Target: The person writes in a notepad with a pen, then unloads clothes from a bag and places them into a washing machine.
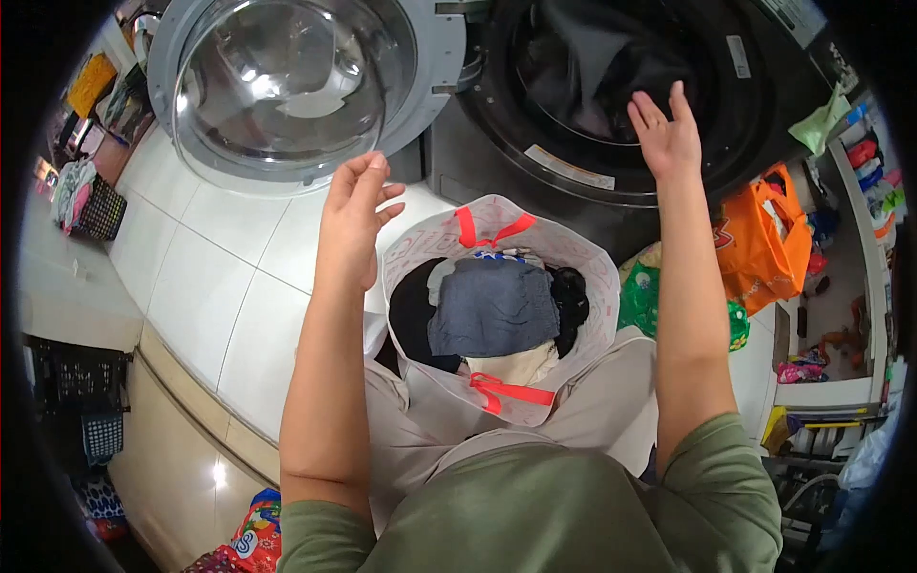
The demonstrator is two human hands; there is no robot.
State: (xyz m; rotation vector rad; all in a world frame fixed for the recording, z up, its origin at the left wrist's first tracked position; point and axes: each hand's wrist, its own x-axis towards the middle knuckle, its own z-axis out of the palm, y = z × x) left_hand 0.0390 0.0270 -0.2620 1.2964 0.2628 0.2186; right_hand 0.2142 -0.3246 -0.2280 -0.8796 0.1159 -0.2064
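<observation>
My left hand (353, 210), empty, half-curls by the door's edge (427, 53); my right hand (667, 138), empty, spreads wide before cloth (600, 59) inside the drum's rim (499, 100). I'd keep cloth off that rim.

To your left, white tiled floor (196, 296), thin dark joints (237, 328). Tan ledge (196, 391) borders a glossy beige surface (162, 449), bright light spot (219, 473) on it. White shelf (829, 394) on your right.

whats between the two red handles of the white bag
In the head view, a blue-grey garment, with cream cloth on its near side and blue-and-white cloth on its far side.
</observation>
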